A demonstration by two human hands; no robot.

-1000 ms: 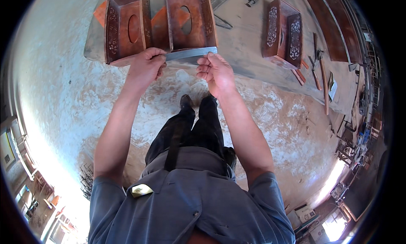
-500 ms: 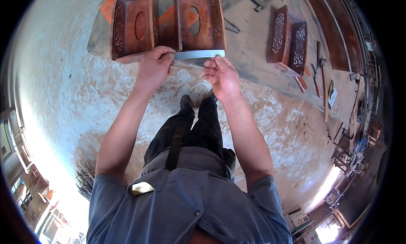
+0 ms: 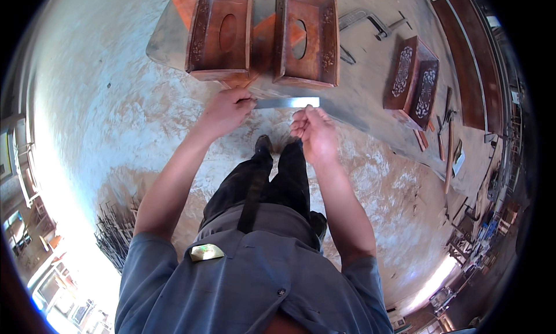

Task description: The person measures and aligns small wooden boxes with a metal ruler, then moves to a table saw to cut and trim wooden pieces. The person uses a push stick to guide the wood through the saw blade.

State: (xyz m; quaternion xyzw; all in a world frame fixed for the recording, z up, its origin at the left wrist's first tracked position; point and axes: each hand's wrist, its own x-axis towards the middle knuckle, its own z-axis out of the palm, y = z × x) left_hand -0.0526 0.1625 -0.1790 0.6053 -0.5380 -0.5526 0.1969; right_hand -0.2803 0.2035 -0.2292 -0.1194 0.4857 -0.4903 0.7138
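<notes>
A flat shiny metal strip (image 3: pixel 292 102) is stretched level between my two hands, in front of two brown wooden boxes. My left hand (image 3: pixel 226 114) is closed around its left end, covering that end. At the right end, the thumb and fingertips of my right hand (image 3: pixel 317 134) pinch the lower edge. Beyond the strip stand the left box (image 3: pixel 217 75) and the right box (image 3: pixel 307 81), side by side with a gap between them. Each has an oval opening in its bottom and carved inner sides. The strip shows apart from both.
Orange sheet pieces (image 3: pixel 263 39) lie under and between the boxes on the bench (image 3: pixel 365 73). A clamp (image 3: pixel 376 26) lies at the back. Further right are another carved box (image 3: pixel 399 82), a hammer (image 3: pixel 450 149) among hand tools, and long brown boards (image 3: pixel 469 68).
My hands have drawn the metal strip back toward me, away from the boxes' front edges. The whole view has shifted, so the boxes appear further right.
</notes>
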